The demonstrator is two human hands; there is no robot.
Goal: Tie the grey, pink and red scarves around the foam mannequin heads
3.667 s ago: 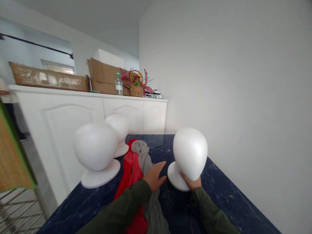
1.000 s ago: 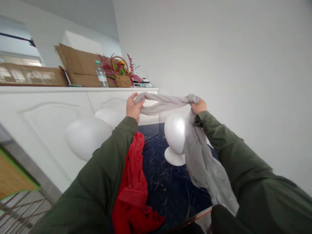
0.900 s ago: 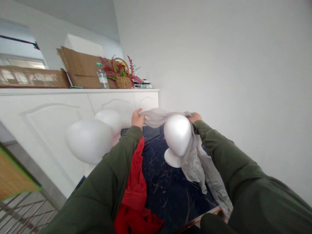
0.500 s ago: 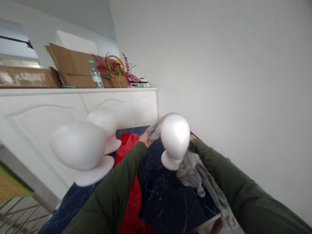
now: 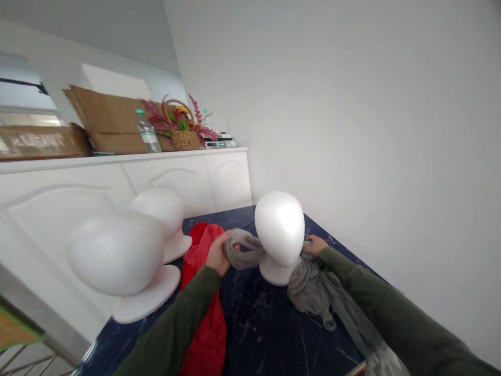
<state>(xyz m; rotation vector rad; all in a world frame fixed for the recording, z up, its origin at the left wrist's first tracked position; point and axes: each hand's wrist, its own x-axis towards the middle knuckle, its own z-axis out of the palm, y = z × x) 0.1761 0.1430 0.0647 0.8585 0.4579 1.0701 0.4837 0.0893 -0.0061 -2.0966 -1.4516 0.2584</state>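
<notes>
A white foam mannequin head (image 5: pixel 279 227) stands upright on the dark blue marbled table, between my hands. A thin grey scarf (image 5: pixel 309 295) runs behind its neck, though the stretch back there is hidden. My left hand (image 5: pixel 218 255) is closed on the gathered, looped part of the scarf, left of the head. On the right, close to the neck, my right hand (image 5: pixel 315 245) pinches the scarf too. The rest of the scarf lies bunched below that hand and trails off the table's near right edge. A red cloth (image 5: pixel 203 334) lies partly under my left forearm.
Two more white mannequin heads, a nearer one (image 5: pixel 117 253) and a farther one (image 5: pixel 159 211), stand at the left. Behind is a white cabinet (image 5: pixel 176 180) bearing cardboard boxes (image 5: pixel 107 117), a bottle (image 5: pixel 147 133) and a flower basket (image 5: pixel 186 140). A wall (image 5: pixel 371 130) borders the right side.
Both hands have come down with the scarf, from behind the head's upper part to neck level. My left hand has shifted left and nearer. My right hand has come into view from behind the head.
</notes>
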